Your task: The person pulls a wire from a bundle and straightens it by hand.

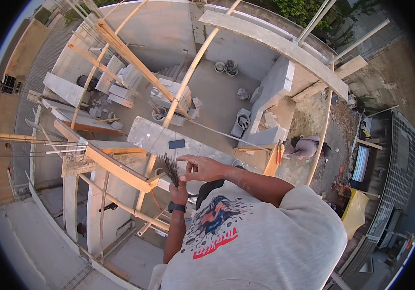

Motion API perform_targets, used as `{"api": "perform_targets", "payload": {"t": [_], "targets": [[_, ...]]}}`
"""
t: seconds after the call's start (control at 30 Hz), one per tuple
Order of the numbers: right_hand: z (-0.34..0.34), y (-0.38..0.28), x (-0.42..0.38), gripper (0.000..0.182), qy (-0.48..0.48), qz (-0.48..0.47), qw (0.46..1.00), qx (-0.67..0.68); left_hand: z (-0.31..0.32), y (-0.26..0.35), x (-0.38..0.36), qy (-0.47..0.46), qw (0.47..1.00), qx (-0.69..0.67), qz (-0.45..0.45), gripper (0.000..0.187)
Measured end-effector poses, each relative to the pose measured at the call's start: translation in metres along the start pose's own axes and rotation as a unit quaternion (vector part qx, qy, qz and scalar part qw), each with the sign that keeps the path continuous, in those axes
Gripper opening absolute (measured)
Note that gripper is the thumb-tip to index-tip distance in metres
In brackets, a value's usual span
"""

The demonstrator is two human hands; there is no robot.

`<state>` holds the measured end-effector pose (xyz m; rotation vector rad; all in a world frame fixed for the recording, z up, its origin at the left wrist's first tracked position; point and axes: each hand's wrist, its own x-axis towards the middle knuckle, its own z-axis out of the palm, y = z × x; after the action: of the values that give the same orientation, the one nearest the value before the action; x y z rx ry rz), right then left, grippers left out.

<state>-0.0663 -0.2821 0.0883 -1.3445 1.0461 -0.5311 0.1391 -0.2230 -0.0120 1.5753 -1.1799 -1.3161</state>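
My left hand (179, 192), with a dark watch (176, 207) on the wrist, is closed around the lower end of a bundle of thin dark wires (170, 168). The loose ends fan out upward. Right beside the bundle is my right hand (203, 168), its index finger stretched out and its thumb apart, the fingertips close to the wires. Nothing shows between those fingers. Beyond both hands a phone (177, 144) lies flat on a grey, dusty board (144, 133).
Bamboo poles (193, 72) and wooden beams (115, 166) cross around me at height. Far below, buckets (231, 68) and pale blocks (121, 94) stand on the floor. Another person (305, 146) bends over at the right. Pliers with red handles (279, 152) hang by a wooden post.
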Motion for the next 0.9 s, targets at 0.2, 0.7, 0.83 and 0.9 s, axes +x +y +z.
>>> {"api": "perform_targets", "payload": {"t": [0.2, 0.7, 0.83, 0.9], "targets": [[-0.026, 0.024, -0.021, 0.036, 0.051, -0.021, 0.997, 0.056, 0.024, 0.003, 0.014, -0.122, 0.992, 0.043, 0.0, 0.056], [-0.098, 0.08, -0.13, 0.021, 0.306, -0.052, 0.903, 0.299, 0.135, 0.051, 0.037, -0.372, 0.903, 0.201, 0.078, 0.056], [-0.103, 0.112, -0.152, 0.018, 0.374, -0.055, 0.853, 0.36, 0.168, 0.058, 0.033, -0.383, 0.901, 0.184, 0.088, 0.056], [-0.104, 0.121, -0.169, 0.016, 0.398, -0.047, 0.821, 0.406, 0.181, 0.065, 0.032, -0.381, 0.904, 0.175, 0.079, 0.057]]}}
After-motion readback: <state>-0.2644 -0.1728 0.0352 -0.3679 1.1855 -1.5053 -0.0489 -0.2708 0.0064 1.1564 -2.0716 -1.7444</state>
